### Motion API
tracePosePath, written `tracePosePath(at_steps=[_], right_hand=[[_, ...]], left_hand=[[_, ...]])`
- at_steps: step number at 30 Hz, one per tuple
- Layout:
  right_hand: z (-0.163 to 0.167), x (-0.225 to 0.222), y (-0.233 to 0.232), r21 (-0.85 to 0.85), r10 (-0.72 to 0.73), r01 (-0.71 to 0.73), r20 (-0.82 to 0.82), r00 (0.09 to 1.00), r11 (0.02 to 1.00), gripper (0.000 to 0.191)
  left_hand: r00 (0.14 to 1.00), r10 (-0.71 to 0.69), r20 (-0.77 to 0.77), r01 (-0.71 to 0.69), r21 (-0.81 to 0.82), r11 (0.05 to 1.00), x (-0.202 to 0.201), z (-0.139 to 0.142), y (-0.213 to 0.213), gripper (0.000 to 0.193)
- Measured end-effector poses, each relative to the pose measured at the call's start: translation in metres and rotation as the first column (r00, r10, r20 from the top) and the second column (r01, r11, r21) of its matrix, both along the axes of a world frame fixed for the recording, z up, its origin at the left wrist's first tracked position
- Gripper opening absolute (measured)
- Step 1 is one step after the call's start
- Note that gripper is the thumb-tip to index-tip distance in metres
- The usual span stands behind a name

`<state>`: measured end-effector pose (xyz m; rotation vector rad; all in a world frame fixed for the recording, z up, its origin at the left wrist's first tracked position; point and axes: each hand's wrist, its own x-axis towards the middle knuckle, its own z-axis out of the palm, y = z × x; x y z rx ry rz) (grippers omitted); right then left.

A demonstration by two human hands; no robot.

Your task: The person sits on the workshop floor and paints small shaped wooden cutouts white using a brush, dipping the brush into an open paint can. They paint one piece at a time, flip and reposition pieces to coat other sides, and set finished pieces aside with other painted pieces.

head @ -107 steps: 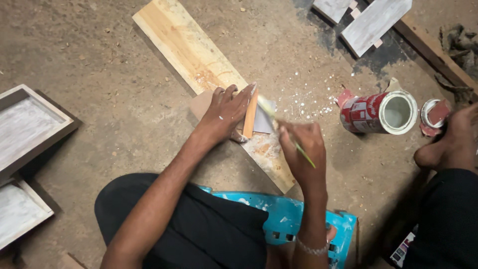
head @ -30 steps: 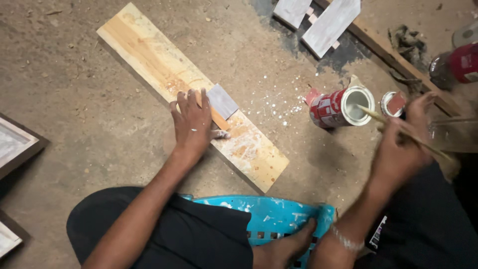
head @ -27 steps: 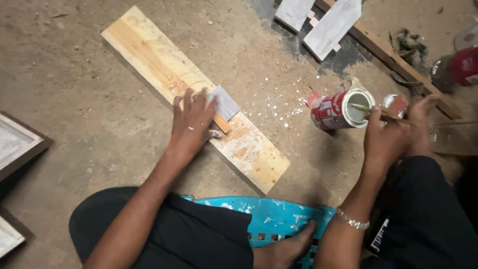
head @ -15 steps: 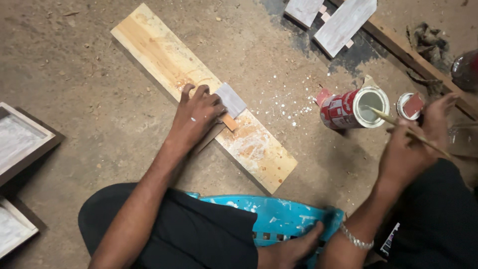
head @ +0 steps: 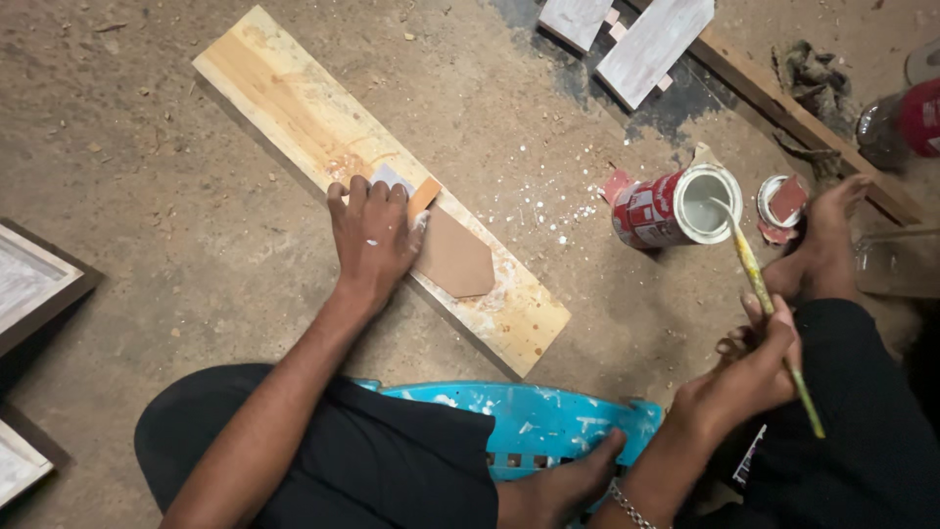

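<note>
White paint is being picked up: the brush (head: 759, 284), pinched in the right hand (head: 749, 377), is dipped in the tin (head: 676, 206). The small brown piece (head: 452, 257) is pressed flat by the left hand (head: 372, 235) near the plank's (head: 294, 108) lower end. It probably gets painted next.

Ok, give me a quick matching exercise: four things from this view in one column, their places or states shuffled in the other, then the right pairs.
1. long pale wooden plank
2. small brown pointed wooden piece
3. red paint tin
4. thin yellow-handled brush

a. tip dipped into the open tin
b. under the left hand
c. flat on the dirt floor
d. on its side, mouth open

Pairs: 1-c, 2-b, 3-d, 4-a. The right hand holds the brush.
</note>
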<state>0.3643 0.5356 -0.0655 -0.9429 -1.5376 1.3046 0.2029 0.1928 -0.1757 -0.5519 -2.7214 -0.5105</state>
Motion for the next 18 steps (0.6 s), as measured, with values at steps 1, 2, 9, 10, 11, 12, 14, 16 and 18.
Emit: tracePosePath(at_steps=[1, 2, 9, 10, 11, 12, 14, 16, 18], right_hand=[[-0.004, 0.001, 0.001, -0.057, -0.009, 0.008, -0.034, 0.999, 0.998, 0.032], [-0.009, 0.002, 0.002, -0.114, -0.020, 0.012, -0.070, 0.997, 0.993, 0.032], [-0.049, 0.017, 0.021, -0.374, 0.054, -0.115, -0.170, 0.984, 0.920, 0.026], [-0.051, 0.022, 0.022, -0.362, 0.088, -0.155, -0.195, 0.977, 0.919, 0.027], [-0.053, 0.026, 0.021, -0.348, 0.118, -0.190, -0.217, 0.969, 0.918, 0.028], [-0.055, 0.030, 0.017, -0.348, 0.168, -0.242, -0.229, 0.959, 0.906, 0.027], [-0.059, 0.037, 0.003, -0.340, 0.259, -0.337, -0.255, 0.932, 0.878, 0.026], [-0.067, 0.038, -0.021, -0.357, 0.317, -0.372, -0.204, 0.926, 0.857, 0.021], [-0.080, 0.031, -0.051, -0.396, 0.385, -0.390, -0.095, 0.918, 0.831, 0.022]], left_hand=[[0.999, 0.019, 0.043, -0.018, -0.002, 1.000, 0.002, 0.000, 0.001, 0.038], [0.996, 0.038, 0.084, -0.038, -0.004, 0.999, 0.003, 0.000, 0.002, 0.038], [0.966, 0.075, 0.246, -0.058, -0.076, 0.995, 0.002, 0.017, 0.003, 0.076], [0.950, 0.025, 0.310, -0.005, -0.065, 0.998, -0.001, 0.020, -0.003, 0.086], [0.927, -0.028, 0.374, 0.050, -0.048, 0.998, -0.005, 0.023, -0.011, 0.097], [0.895, -0.084, 0.439, 0.106, -0.026, 0.994, -0.009, 0.025, -0.016, 0.109], [0.840, -0.203, 0.502, 0.253, -0.032, 0.967, -0.016, 0.028, -0.026, 0.122], [0.798, -0.293, 0.527, 0.365, -0.034, 0.931, -0.021, 0.028, -0.029, 0.129], [0.781, -0.350, 0.517, 0.435, -0.047, 0.899, -0.023, 0.027, -0.028, 0.127]])
